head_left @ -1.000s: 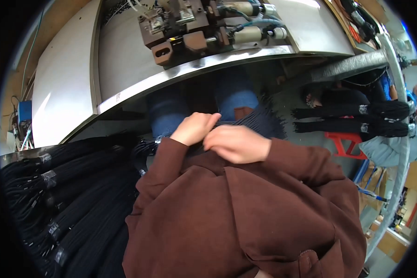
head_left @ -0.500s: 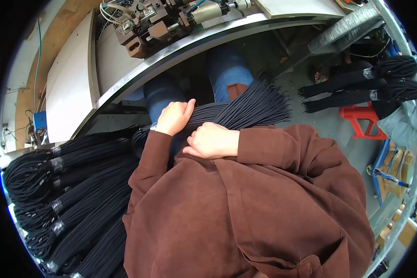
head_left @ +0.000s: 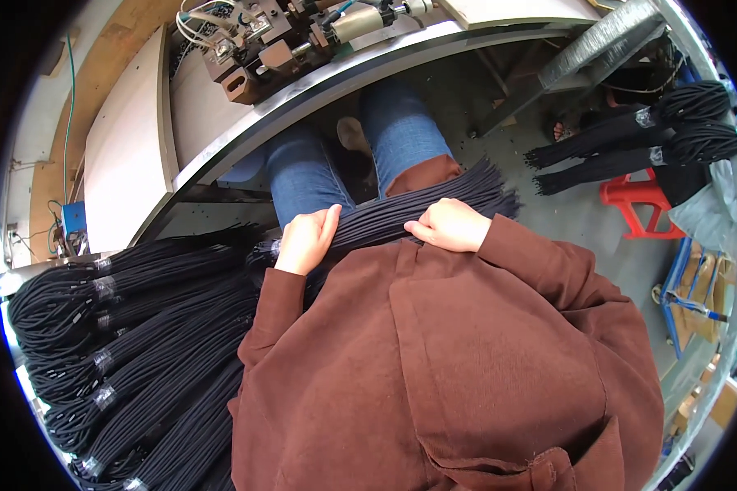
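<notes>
Left hand and right hand: fingers closed around a long black cord bundle; slackening either could splay its strands.

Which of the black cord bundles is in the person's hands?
The bundle across the lap: left hand and right hand hold it; neither touches the pile at left or the pair at right.
</notes>
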### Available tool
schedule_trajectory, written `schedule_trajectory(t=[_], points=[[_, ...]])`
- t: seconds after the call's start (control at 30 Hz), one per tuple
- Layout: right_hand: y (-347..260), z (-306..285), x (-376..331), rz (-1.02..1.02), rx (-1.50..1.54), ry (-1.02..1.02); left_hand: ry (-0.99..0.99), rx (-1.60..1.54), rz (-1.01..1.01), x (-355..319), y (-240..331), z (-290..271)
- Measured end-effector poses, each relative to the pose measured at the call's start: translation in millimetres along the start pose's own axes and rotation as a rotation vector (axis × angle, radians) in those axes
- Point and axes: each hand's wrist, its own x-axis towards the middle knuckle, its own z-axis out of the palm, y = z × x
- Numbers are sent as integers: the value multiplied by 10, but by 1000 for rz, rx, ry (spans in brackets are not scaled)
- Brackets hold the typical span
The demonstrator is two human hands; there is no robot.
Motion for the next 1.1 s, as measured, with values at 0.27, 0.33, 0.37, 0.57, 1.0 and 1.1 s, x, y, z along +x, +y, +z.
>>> schedule_trajectory(t=[0.27, 0.33, 0.37, 0.57, 1.0, 1.1], points=[[68, 63, -149, -6, 79, 81, -30, -18, -261, 375, -339, -301], [89, 107, -151, -10, 108, 109, 16, -24, -91, 329, -333, -329], [115, 145, -131, -13, 135, 142, 62, -31, 83, 321, -330, -331], [111, 159, -131, 44, 159, 215, 171, 482, 610, 368, 360, -108], [-56, 117, -416, -261, 397, 556, -112, 81, 439, 594, 971, -176], [-52, -44, -543, -357, 328, 609, -163, -42, 370, 523, 938, -394]])
